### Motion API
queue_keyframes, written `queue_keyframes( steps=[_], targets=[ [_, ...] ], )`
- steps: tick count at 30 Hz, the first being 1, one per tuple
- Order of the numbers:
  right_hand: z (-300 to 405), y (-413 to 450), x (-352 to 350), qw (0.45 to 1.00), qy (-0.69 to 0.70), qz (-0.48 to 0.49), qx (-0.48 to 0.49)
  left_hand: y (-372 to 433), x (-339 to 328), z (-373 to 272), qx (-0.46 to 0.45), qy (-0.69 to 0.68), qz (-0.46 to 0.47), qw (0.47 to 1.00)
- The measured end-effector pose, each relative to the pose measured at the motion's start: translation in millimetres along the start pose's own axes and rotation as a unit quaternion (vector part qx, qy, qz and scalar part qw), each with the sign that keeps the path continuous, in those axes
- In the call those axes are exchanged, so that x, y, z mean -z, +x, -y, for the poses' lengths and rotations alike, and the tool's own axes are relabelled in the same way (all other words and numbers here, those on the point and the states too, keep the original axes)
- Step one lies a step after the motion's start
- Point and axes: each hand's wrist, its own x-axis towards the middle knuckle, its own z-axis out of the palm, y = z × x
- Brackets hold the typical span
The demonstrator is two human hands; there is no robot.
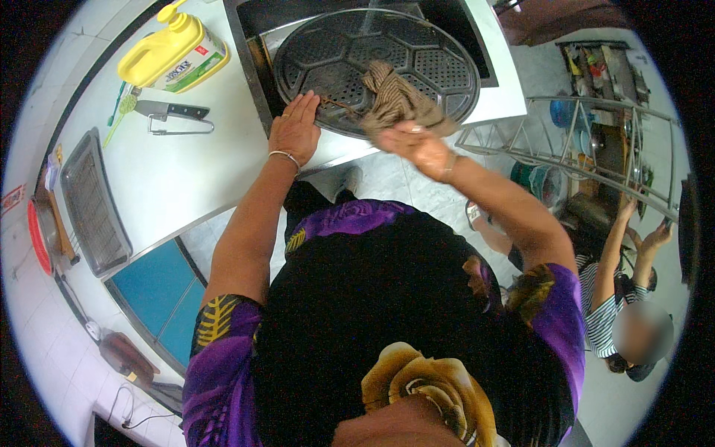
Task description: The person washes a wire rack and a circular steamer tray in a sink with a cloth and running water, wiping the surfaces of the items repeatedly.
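Observation:
A round black perforated metal plate (385,47), embossed with hexagonal panels, lies over the dark-rimmed opening (254,67) in the white counter. My left hand (296,131) rests on its near left rim, fingers straight and close together; the thumb is hidden. In my right hand (416,145), slightly blurred, is a bunched brown striped cloth (405,100). The cloth touches the near right part of the plate. Between the hands, a thin brown twisted strip (338,104) lies on the plate's surface.
On the counter (162,184) at left are a yellow detergent jug (173,53), a knife (173,109), a metal peeler-like tool (179,125), a green brush (127,105) and a grey rectangular tray (96,201). At right stand a metal rack (564,145) and another person (600,290).

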Motion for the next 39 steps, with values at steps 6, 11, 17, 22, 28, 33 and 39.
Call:
queue_keyframes(
  steps=[6,11,17,22,28,33,39],
  targets=[
    [55.0,107.0,-1.6,0.997,-0.031,0.043,-0.052,0.6,3.9,-0.1,0.011,-0.016,0.017,1.0],
    [17.4,26.0,9.7,0.999,-0.022,-0.032,-0.01,1.9,1.8,3.3,-0.004,-0.005,0.02,1.0],
    [-33.2,-56.2,41.1,0.999,-0.045,-0.014,-0.017,3.1,-4.0,2.9,-0.015,0.003,-0.005,1.0],
    [33.0,36.9,12.7,0.999,-0.003,-0.005,0.034,-1.1,-6.0,8.0,0.005,0.013,-0.004,1.0],
    [50.3,110.0,-22.3,0.995,-0.095,0.004,-0.017,6.9,10.4,-4.4,0.028,-0.053,0.044,0.997],
    [25.2,33.2,1.0,1.0,-0.021,-0.002,-0.009,0.3,-2.8,8.2,-0.047,0.005,-0.015,0.999],
    [-30.6,-69.0,57.2,0.981,-0.1,0.077,-0.145,2.2,3.5,2.9,-0.04,0.007,-0.027,0.999]
  ],
)
